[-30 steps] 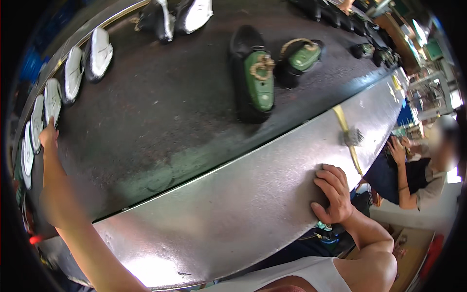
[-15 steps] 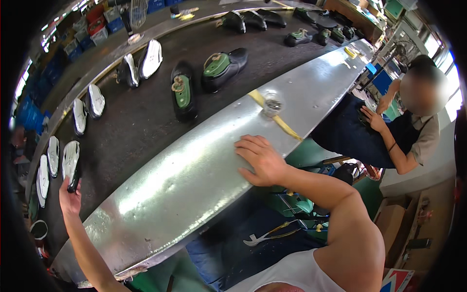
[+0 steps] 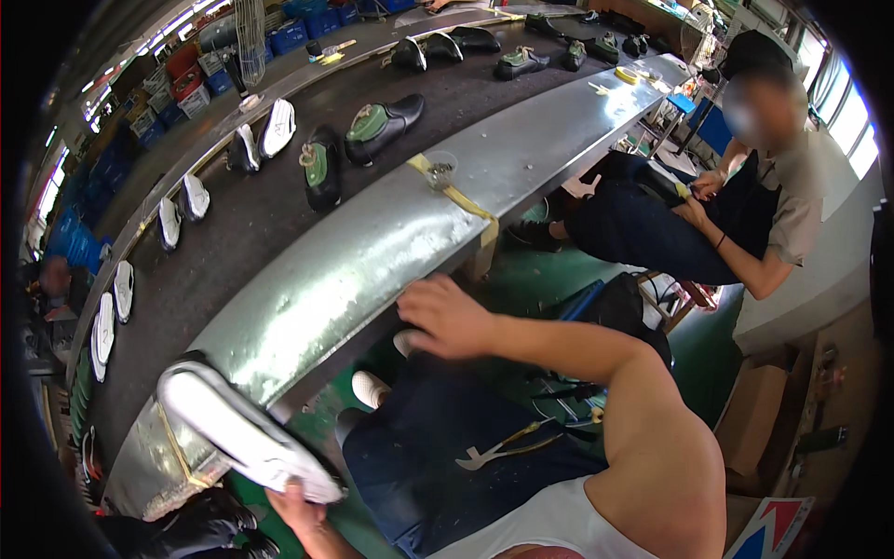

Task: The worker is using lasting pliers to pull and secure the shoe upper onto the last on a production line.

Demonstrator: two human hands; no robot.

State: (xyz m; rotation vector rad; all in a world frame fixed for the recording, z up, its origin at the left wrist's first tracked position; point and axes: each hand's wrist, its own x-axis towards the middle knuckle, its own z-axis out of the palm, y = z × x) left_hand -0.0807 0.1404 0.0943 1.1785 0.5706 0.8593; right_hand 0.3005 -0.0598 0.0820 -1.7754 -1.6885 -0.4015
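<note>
My left hand [image 3: 303,511] grips one end of a shoe upper on a last [image 3: 244,430], its white underside turned up. That shoe slants over the near left part of the metal-topped bench edge [image 3: 307,279]. My right hand [image 3: 447,317] is empty at the bench's near edge, fingers apart and loosely bent, slightly blurred. Across my dark-trousered lap lies a pair of lasting pliers [image 3: 507,449] with yellow handles. A clear cup of small metal pieces [image 3: 440,172] sits on the metal strip, by a yellow tape band [image 3: 470,207].
Along the dark conveyor belt [image 3: 251,228] stand several shoes, some with white undersides up [image 3: 104,324], others black with green lasts [image 3: 384,129]. A co-worker [image 3: 736,205] sits at right, both hands on a shoe. A tape roll [image 3: 628,74] lies farther along the strip.
My left hand has lifted the shoe off the belt and brought it toward me. My right hand has drawn back from the metal top to its near edge. The view has shifted.
</note>
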